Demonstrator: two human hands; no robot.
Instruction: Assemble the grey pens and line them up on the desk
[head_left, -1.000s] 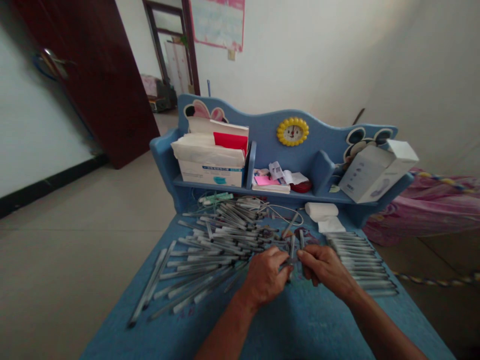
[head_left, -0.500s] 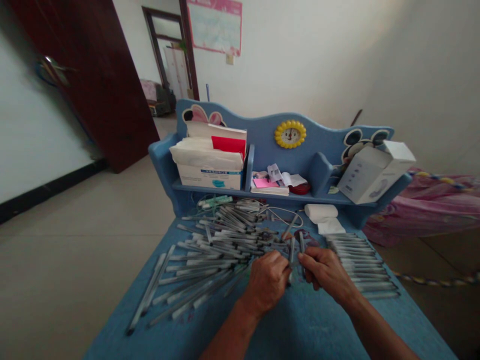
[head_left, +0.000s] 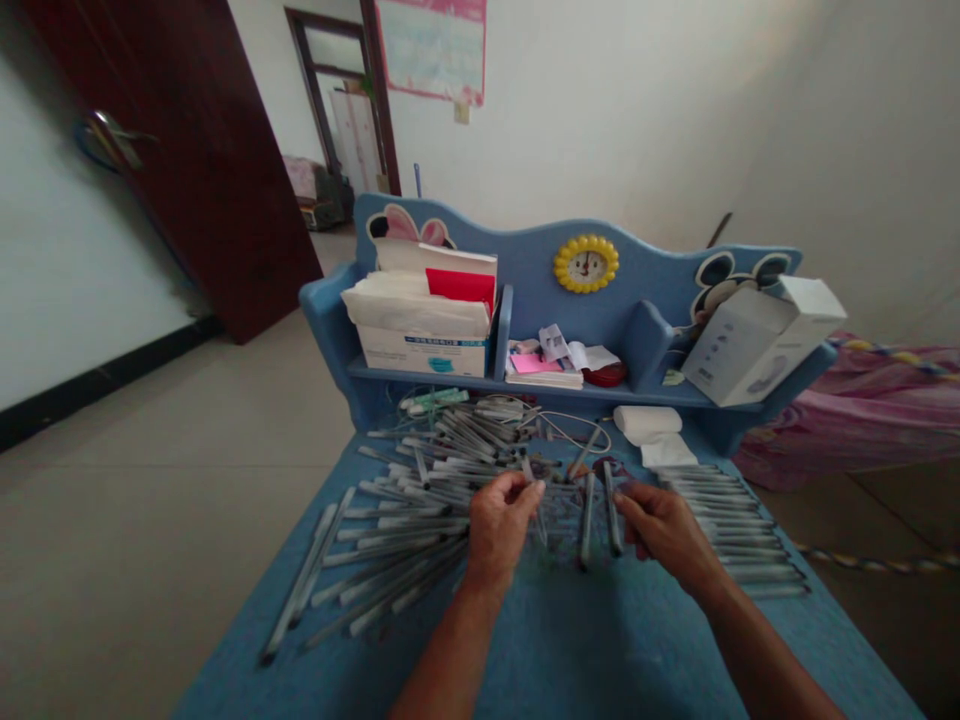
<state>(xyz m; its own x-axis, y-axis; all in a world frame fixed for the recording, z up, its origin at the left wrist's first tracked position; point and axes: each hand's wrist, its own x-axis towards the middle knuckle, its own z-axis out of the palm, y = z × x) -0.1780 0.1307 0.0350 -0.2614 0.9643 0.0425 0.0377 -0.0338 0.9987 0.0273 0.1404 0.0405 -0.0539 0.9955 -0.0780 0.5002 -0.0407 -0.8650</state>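
Note:
My left hand (head_left: 499,525) is pinched at the right side of a big loose pile of grey pens (head_left: 420,520); a thin clear piece shows at its fingertips. To the right, my right hand (head_left: 664,530) has thumb and fingers pressed together just beside an upright-lying pen (head_left: 612,508); what it holds, if anything, is too small to make out. Between the hands lies another pen (head_left: 587,522), dark end toward me. A neat row of pens (head_left: 739,530) lies on the right side of the blue desk (head_left: 600,640).
Behind the pile, a blue shelf (head_left: 525,240) holds a carton of papers (head_left: 424,345), notes and a tilted white box (head_left: 761,340). A white paper roll (head_left: 647,424) and a white cable (head_left: 577,440) lie before it.
My left hand has moved left, away from the two pens in the middle, toward the pile. My right hand has shifted slightly right. The view has shifted a little.

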